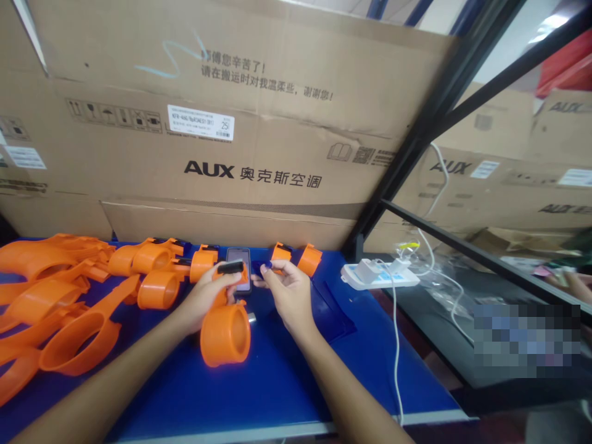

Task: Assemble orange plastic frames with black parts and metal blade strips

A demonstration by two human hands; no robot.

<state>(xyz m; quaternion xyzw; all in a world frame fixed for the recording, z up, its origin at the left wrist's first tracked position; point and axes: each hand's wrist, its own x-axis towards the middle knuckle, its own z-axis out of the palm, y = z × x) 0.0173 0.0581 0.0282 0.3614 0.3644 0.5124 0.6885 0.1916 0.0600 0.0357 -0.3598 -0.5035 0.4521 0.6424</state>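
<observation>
My left hand (pixel 208 296) is closed around an orange plastic part with a round cup-like ring (pixel 225 335), which hangs below the fingers. A black piece (pixel 230 267) shows at the top of that grip. To its right, my right hand (pixel 291 293) pinches a small dark blue piece (pixel 261 265) between thumb and fingers; its exact kind is hard to make out. Behind and between the hands lies a phone (pixel 239 254). Beyond the right hand stand two more orange rings, one (pixel 309 259) plain and one (pixel 281 251) with a black piece on it.
Several orange plastic parts (pixel 81 336) are heaped on the blue table (pixel 287 394) at the left. Dark blue sheets (pixel 335 314) lie right of my hand. A white power strip (pixel 382 275) with cables sits at the table's right edge, near a black metal frame (pixel 411 123). Cardboard (pixel 259 129) rises behind.
</observation>
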